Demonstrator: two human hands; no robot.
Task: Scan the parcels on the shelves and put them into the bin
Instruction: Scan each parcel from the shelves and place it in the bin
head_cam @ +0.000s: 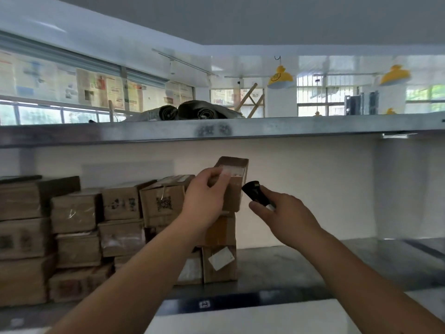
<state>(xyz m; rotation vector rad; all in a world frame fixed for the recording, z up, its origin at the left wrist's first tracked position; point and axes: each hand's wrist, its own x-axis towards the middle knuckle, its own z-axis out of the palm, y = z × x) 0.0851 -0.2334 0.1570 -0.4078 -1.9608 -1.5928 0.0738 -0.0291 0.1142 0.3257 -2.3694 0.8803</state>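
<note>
We see the left hand (204,196) gripping a parcel (234,183) upright above the shelf (301,263) stack, its label facing us, while the right hand (286,216), curled round the scanner (255,193), points it leftward, just beside the parcel's right edge.

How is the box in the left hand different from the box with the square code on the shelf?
The held box is lifted upright in the left hand; the code box rests on the stack. The held box looks narrower and shows a white label; the code box shows a dark printed code. Both are brown cardboard.
</note>
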